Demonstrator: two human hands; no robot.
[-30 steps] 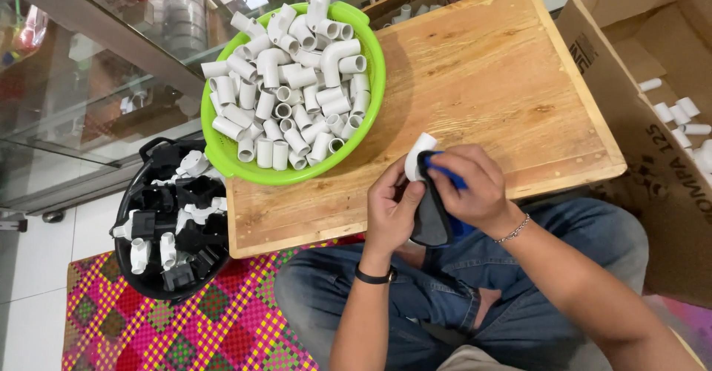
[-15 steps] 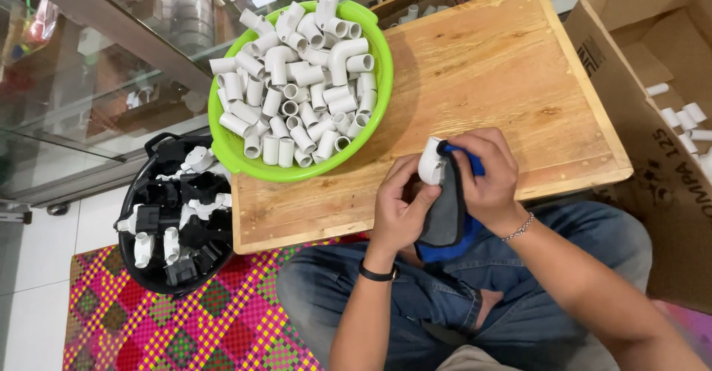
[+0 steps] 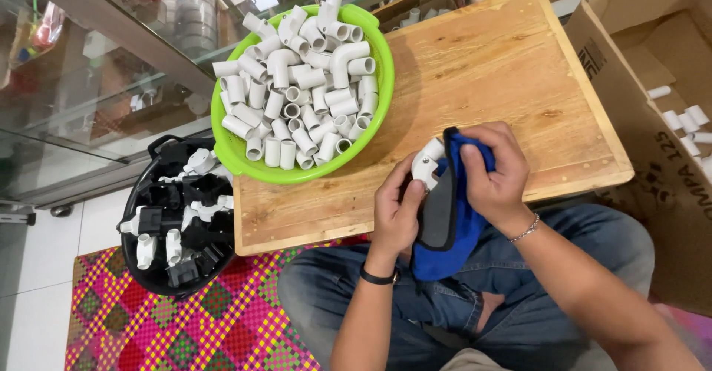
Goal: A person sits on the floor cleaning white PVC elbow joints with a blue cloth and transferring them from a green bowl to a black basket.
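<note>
Nearest the camera, the person sits with knees in blue jeans tucked under the edge of a low wooden table. Below the knees on the left lies a woven mat in pink, yellow and green checks.

Just above the lap, both hands meet at the table's near edge. The left hand, with a dark band at the wrist, has its fingers curled around a white pipe elbow, gripping it from below. The right hand, wearing a thin chain bracelet, is clenched on a blue cloth and presses the cloth's upper end against the elbow. The rest of the cloth hangs down from the hands over the lap, its inner face dark grey. The elbow sits between the two hands, right at the table's front edge.

To the left, on the floor beside the table, stands a black basket holding black and white fittings mixed together.

Farther off, on the table's far left corner, sits a bright green bowl heaped with white pipe pieces, some straight, some bent. The bowl partly overhangs the table's left edge.

On the right, beside the table, an open cardboard box holds a few more white pieces. Beyond the bowl runs a glass shelf.
</note>
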